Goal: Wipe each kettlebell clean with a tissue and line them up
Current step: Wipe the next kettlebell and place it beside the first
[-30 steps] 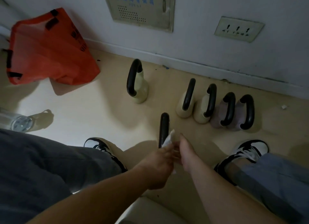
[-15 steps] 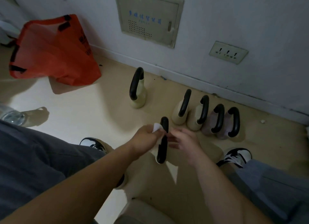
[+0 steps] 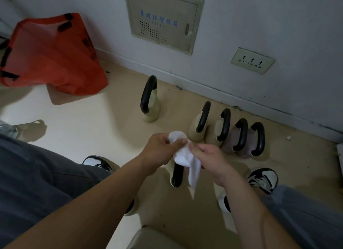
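Observation:
Both my hands hold a white tissue (image 3: 187,158) above the floor. My left hand (image 3: 160,151) grips its bunched upper part, and my right hand (image 3: 208,158) pinches its right side while a corner hangs down. Under the tissue stands a cream kettlebell with a black handle (image 3: 177,177), mostly hidden by my hands. Several kettlebells stand in a row near the wall: two cream ones (image 3: 197,126) (image 3: 218,131) and two pale purple ones (image 3: 234,139) (image 3: 252,143). Another cream kettlebell (image 3: 150,102) stands alone to the left of the row.
An orange bag (image 3: 50,53) lies at the back left by the wall. A clear plastic bottle (image 3: 7,129) lies at the left edge. My two black-and-white shoes (image 3: 97,162) (image 3: 262,179) flank the near kettlebell. A wall panel (image 3: 163,18) and socket (image 3: 252,60) sit above the skirting.
My hands have lifted off the near kettlebell's handle and now spread the tissue between them. The view has tilted up slightly.

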Action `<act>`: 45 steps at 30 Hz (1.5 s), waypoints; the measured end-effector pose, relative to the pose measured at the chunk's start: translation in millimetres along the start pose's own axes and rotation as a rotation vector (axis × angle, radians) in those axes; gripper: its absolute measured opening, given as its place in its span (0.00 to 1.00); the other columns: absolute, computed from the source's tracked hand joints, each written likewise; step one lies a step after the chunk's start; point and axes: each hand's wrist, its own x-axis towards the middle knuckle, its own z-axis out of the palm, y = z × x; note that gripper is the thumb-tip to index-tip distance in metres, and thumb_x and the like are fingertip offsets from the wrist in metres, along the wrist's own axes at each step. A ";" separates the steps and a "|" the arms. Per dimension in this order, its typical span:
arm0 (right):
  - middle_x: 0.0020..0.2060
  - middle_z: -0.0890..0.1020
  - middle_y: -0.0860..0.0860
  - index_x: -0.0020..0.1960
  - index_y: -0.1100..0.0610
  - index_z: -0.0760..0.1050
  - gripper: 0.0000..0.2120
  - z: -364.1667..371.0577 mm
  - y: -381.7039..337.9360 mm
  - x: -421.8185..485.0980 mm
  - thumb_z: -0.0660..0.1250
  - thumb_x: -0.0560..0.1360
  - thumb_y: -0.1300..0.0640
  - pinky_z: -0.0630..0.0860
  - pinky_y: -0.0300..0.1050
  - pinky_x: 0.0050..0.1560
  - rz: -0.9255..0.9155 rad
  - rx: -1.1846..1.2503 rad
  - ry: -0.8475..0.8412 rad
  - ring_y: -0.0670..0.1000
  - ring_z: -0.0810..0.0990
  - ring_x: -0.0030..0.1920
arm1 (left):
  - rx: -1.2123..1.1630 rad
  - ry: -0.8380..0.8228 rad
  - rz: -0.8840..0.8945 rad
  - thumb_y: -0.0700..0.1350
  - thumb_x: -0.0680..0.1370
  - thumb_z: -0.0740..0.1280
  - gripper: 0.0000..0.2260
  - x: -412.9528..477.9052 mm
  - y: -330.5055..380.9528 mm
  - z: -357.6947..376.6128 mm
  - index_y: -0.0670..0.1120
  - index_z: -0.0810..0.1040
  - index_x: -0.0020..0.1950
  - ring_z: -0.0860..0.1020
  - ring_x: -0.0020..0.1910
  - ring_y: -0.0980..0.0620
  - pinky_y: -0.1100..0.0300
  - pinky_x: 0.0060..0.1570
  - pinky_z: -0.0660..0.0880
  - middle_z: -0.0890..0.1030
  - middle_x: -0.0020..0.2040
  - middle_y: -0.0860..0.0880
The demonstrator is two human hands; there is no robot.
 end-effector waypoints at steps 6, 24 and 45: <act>0.53 0.87 0.56 0.58 0.57 0.83 0.12 -1.3 0.3 16.3 0.71 0.79 0.51 0.79 0.54 0.63 0.181 0.325 0.188 0.57 0.85 0.57 | 0.023 -0.190 -0.153 0.46 0.74 0.76 0.09 5.7 -10.8 -7.7 0.46 0.84 0.54 0.78 0.37 0.54 0.59 0.37 0.76 0.85 0.44 0.46; 0.50 0.82 0.55 0.49 0.53 0.78 0.12 -8.0 18.3 23.0 0.59 0.86 0.52 0.74 0.49 0.54 0.191 0.012 0.590 0.55 0.80 0.48 | 0.573 0.065 -0.159 0.40 0.80 0.63 0.17 38.0 -65.2 0.9 0.46 0.77 0.69 0.77 0.64 0.48 0.54 0.66 0.73 0.78 0.67 0.47; 0.73 0.73 0.54 0.76 0.57 0.69 0.21 61.7 3.1 116.5 0.50 0.88 0.52 0.63 0.40 0.64 0.123 -0.313 0.174 0.55 0.71 0.74 | 0.673 -0.322 -0.231 0.34 0.79 0.57 0.29 39.7 -100.1 -5.6 0.53 0.63 0.79 0.70 0.73 0.47 0.70 0.59 0.61 0.72 0.74 0.49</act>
